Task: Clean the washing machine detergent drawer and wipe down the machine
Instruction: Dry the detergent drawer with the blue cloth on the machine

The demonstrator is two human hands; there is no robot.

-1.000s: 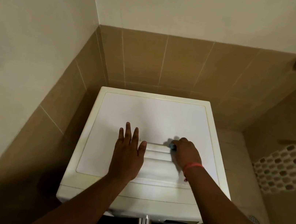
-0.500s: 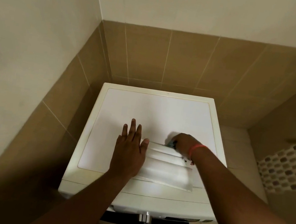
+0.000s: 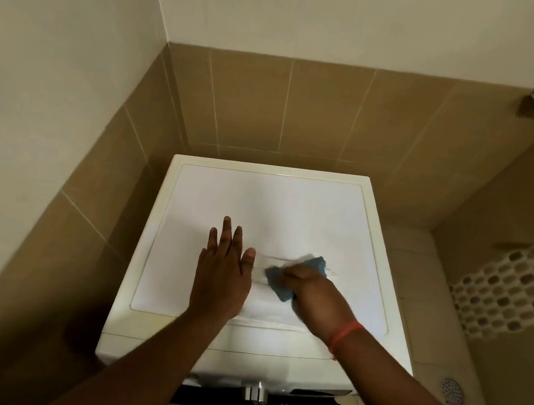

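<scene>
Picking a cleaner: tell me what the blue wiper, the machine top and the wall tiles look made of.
Blue wiper: soft cloth or sponge, matte; it bunches under the right hand. Which one is unclear.
Machine top: smooth white panel, slight sheen; probably plastic or laminate.
Wall tiles: likely ceramic, satin tan, with pale grout lines.

A home bathroom or laundry corner: a white washing machine [image 3: 264, 236] stands against brown wall tiles [image 3: 324, 113], with a floor drain [image 3: 454, 391] at lower right and mosaic tiling [image 3: 519, 292] at right.
</scene>
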